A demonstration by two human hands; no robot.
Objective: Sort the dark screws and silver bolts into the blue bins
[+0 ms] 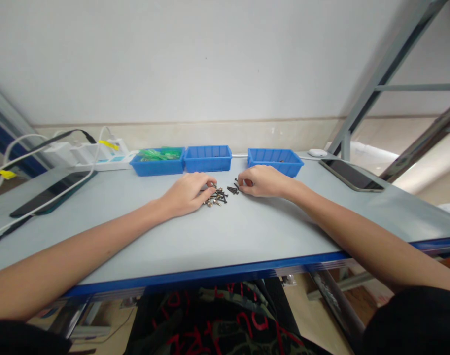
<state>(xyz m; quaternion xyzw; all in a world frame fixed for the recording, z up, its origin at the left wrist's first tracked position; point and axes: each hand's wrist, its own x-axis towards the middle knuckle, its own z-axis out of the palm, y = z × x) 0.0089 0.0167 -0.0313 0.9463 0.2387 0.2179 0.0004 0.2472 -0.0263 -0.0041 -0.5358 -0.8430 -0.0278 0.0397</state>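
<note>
A small heap of mixed screws (218, 197), some black and some brass or silver coloured, lies on the grey tabletop. My left hand (190, 192) rests against the heap's left side, thumb and forefinger bent close together over it; whether a screw is pinched there is too small to tell. Just right of the heap, several black screws (232, 189) lie in a loose cluster. At that cluster my right hand (260, 180) has its fingers curled together with the tips down at a dark screw. What its fingertips hold is partly hidden.
Behind the hands stand a blue bin with green plastic bags (160, 155), a middle blue bin (208, 159) and a right blue bin (274, 161) with small bits inside. Phones lie left (52, 193) and right (352, 175). A power strip (117, 160) with cables stands left; a white case (317, 153) sits right.
</note>
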